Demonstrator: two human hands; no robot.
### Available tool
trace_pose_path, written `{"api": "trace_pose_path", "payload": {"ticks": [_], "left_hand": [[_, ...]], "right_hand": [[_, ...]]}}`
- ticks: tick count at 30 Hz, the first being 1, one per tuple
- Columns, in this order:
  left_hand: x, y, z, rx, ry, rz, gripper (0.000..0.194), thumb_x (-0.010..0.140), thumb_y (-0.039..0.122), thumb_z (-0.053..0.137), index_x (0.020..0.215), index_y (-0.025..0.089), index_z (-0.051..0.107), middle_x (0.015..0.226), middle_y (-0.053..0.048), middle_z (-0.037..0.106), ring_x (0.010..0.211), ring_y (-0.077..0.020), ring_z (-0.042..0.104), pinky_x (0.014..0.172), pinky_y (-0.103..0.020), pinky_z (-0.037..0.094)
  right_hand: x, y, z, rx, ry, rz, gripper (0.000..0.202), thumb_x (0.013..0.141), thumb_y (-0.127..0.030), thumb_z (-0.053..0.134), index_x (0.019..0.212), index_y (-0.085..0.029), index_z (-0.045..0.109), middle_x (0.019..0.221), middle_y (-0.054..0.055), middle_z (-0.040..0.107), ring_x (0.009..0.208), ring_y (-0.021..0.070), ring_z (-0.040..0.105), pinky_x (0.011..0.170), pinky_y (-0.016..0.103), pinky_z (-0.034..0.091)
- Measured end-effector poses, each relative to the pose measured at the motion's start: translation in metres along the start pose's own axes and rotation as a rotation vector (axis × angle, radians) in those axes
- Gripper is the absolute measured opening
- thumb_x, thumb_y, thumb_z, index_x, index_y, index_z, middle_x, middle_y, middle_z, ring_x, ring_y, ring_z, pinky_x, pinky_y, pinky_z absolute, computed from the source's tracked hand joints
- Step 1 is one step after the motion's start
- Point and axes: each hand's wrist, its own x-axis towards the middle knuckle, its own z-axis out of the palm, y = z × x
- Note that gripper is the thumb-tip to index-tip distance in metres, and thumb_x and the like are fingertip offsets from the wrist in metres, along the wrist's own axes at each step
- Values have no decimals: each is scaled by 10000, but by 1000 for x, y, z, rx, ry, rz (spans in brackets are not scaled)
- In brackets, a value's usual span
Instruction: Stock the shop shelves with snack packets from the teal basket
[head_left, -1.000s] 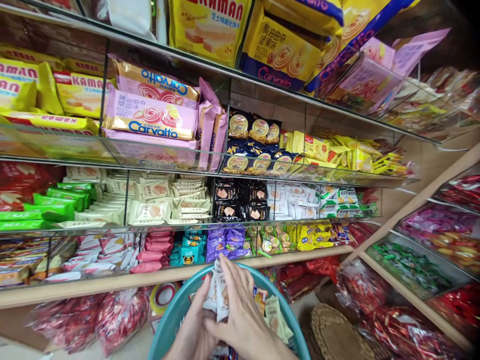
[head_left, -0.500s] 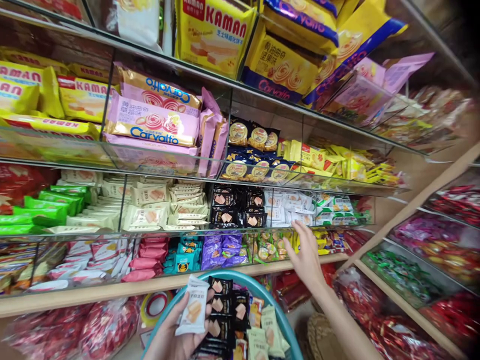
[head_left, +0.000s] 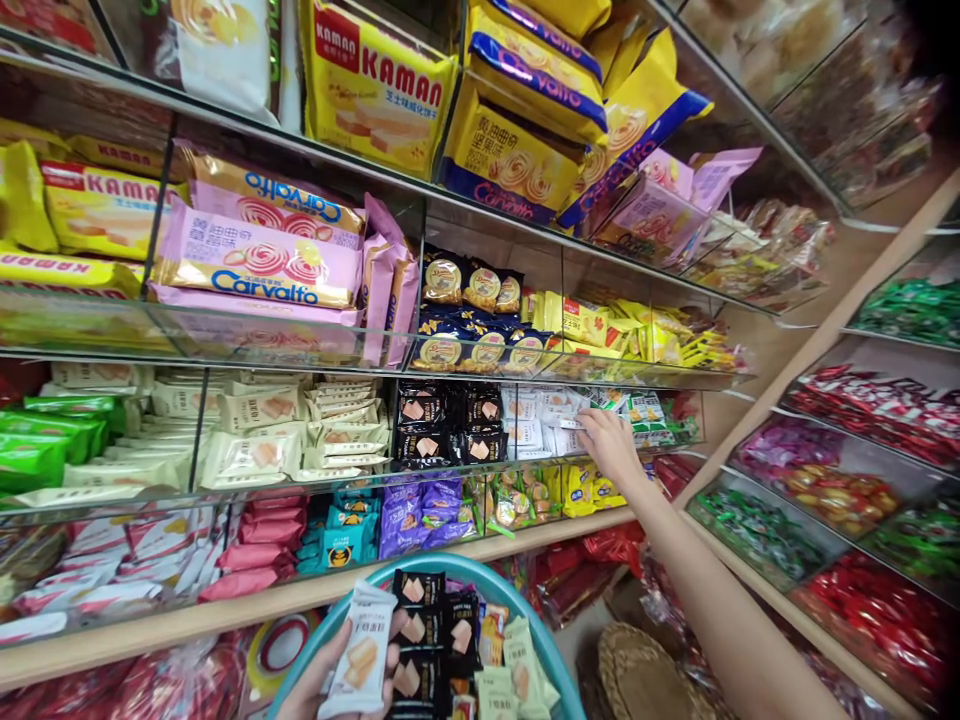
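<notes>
My left hand [head_left: 319, 672] holds a white snack packet [head_left: 361, 650] with a wafer-like picture, at the left side of a teal basin [head_left: 566, 650]. Inside the basin lie several black packets [head_left: 409, 675], cream packets [head_left: 520, 650] and an orange one [head_left: 492, 632]. On a glass-fronted shelf, my right hand [head_left: 611, 442] reaches into the compartment of white packets [head_left: 525, 435]. Its fingers are pinched around the end of one white packet [head_left: 571, 422]. Green-and-white packets [head_left: 646, 415] lie just beyond that hand.
Shelves above hold yellow wafer bags [head_left: 379, 90] and pink cookie packs [head_left: 259, 255]. A glass lip [head_left: 300, 487] fronts the row. Purple packets [head_left: 424, 510] fill the shelf below. Side shelves with red sweets [head_left: 874, 620] stand at right, and a woven basket [head_left: 637, 670] sits low.
My right hand has moved from in front of the shelf lip into the white packets, its spread fingers closing on one. My left hand still holds its packet. The view has shifted right.
</notes>
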Motion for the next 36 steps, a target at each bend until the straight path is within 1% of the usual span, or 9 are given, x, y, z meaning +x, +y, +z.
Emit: {"api": "trace_pose_path", "payload": {"ticks": [4,10,13,15,17,21,25,32,36], "left_hand": [[4,2,-2,-3,28,-29,742,823,134,633,1469,173,270,914,-124,766,788,-276,734,609,-331,607],[-17,2,17,-18,3,42,713,817,113,625,1448,113,293,1011,-166,740,799,-258,730,622,-312,598],[-27,-1,26,-6,18,106,624,826,149,628,1390,75,370,1051,-186,721,794,-241,724,623,-300,591],[-30,-3,27,4,8,133,579,833,168,627,1358,70,402,1072,-193,710,832,-253,719,635,-309,591],[-31,-3,25,1,-17,132,543,848,187,611,1345,89,418,1087,-187,703,878,-266,712,650,-322,594],[-32,-3,23,-11,-61,110,470,877,212,572,1316,98,447,1084,-168,702,864,-238,711,657,-309,590],[-33,-6,22,-2,-86,74,387,889,227,560,1242,79,502,1042,-154,711,787,-192,706,668,-293,582],[-36,-15,18,45,-67,5,372,871,266,601,1199,103,533,957,-110,734,766,-195,705,663,-317,584],[-38,-18,17,65,-88,-1,396,872,312,599,1210,119,524,1013,-120,726,853,-236,703,708,-361,585]], "right_hand": [[2,2,-7,12,20,-29,280,922,-213,410,1080,-197,640,1125,113,658,1023,273,509,824,390,351],[-13,2,-29,68,100,-14,297,944,-267,403,1130,-173,614,1140,129,654,1062,286,517,855,400,369],[-28,-14,-42,246,171,7,292,939,-333,426,1106,-195,621,1090,129,667,1024,285,549,852,415,403],[-40,-35,-55,435,152,33,289,925,-382,457,1071,-204,631,1032,119,675,980,274,574,849,410,430],[-51,-63,-71,654,21,64,283,911,-411,493,1045,-209,638,995,98,677,939,252,593,827,379,456],[-66,-126,-101,1105,-402,89,257,904,-405,529,1044,-226,651,1016,55,685,919,210,619,807,337,482],[-69,-172,-107,1394,-745,-1,234,876,-392,574,972,-206,679,931,27,688,844,177,618,753,313,489],[-56,-201,-95,1510,-1175,-186,267,801,-411,646,948,-197,708,825,-10,685,699,123,592,653,252,460],[-54,-209,-93,1561,-1257,-208,276,764,-425,685,923,-202,718,807,-20,687,689,112,587,665,245,460]]}}
